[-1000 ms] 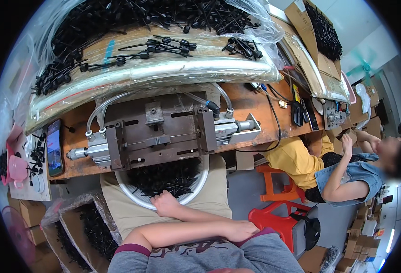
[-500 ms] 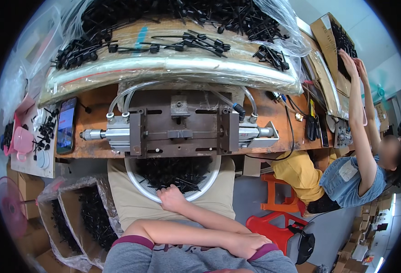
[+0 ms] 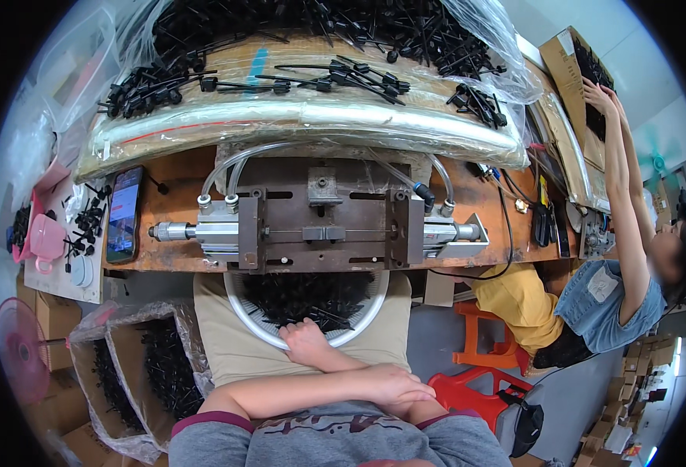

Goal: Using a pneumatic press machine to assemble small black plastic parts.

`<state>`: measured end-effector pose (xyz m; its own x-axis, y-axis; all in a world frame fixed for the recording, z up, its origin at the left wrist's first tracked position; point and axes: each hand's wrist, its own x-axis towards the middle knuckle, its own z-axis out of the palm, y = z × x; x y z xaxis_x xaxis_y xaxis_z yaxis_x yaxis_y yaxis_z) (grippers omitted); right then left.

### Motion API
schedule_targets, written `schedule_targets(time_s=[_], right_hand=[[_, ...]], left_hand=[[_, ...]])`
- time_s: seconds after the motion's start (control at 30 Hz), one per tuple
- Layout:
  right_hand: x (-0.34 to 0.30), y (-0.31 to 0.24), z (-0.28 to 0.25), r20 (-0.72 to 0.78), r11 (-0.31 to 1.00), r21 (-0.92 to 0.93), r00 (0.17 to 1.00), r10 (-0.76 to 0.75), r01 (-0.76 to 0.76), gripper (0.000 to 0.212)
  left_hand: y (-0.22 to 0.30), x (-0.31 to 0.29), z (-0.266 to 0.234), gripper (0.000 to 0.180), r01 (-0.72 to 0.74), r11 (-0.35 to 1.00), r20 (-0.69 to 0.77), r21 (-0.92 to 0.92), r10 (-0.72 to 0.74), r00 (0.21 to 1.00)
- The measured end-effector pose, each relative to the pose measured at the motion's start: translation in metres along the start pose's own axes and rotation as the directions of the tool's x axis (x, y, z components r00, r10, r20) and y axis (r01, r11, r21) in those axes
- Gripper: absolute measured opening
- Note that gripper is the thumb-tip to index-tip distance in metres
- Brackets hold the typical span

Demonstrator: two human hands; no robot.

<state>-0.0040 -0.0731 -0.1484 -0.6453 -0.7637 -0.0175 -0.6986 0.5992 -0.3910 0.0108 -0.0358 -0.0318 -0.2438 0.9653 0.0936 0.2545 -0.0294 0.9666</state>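
A white round bowl [image 3: 243,317] full of black plastic parts sits on my lap under a metal pneumatic press fixture [image 3: 323,227]. My right hand [image 3: 306,342] rests on the bowl's near rim with its fingers curled, and nothing shows in it. My left hand [image 3: 390,382] lies flat across my right forearm, holding nothing. My arms are crossed in front of my body.
The brown workbench [image 3: 168,175] carries a phone [image 3: 124,214], a pink cup [image 3: 45,240] and plastic-wrapped rolls heaped with black parts [image 3: 312,74]. A lined box of black parts [image 3: 156,373] stands at lower left. On the right, a seated person [image 3: 603,292] reaches up into a cardboard box [image 3: 572,66].
The person on the right has raised both arms up to the cardboard box. My hands have stayed in place by the bowl; my view has shifted slightly.
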Motion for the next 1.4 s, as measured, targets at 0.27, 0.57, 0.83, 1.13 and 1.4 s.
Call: schedule_targets(time_s=[0.27, 0.57, 0.83, 1.13, 1.4], right_hand=[[-0.042, 0.016, -0.068, 0.001, 0.932, 0.356, 0.998, 0.068, -0.063, 0.017], [-0.004, 0.017, -0.309, -0.601, 0.961, -0.112, 0.753, -0.269, 0.254, 0.013], [0.117, 0.076, -0.404, -0.706, 0.924, -0.382, 0.643, -0.297, 0.008, 0.034], [0.142, 0.12, -0.419, -0.388, 0.958, -0.269, 0.922, -0.009, -0.103, 0.034], [0.124, 0.125, -0.422, -0.434, 0.963, -0.255, 0.9, -0.034, -0.087, 0.023]], left_hand=[[0.024, -0.079, -0.044, 0.032, -0.049, 0.908, -0.544, 0.417, 0.292, 0.787], [0.065, -0.137, -0.063, 0.025, 0.084, 0.985, -0.962, 0.152, 0.128, 0.24], [0.056, -0.131, -0.046, 0.042, 0.068, 0.986, -0.937, 0.152, 0.123, 0.326], [0.05, -0.143, -0.042, 0.045, 0.209, 0.908, -0.893, 0.364, 0.276, 0.356], [0.051, -0.138, -0.044, 0.045, 0.229, 0.892, -0.877, 0.39, 0.284, 0.387]])
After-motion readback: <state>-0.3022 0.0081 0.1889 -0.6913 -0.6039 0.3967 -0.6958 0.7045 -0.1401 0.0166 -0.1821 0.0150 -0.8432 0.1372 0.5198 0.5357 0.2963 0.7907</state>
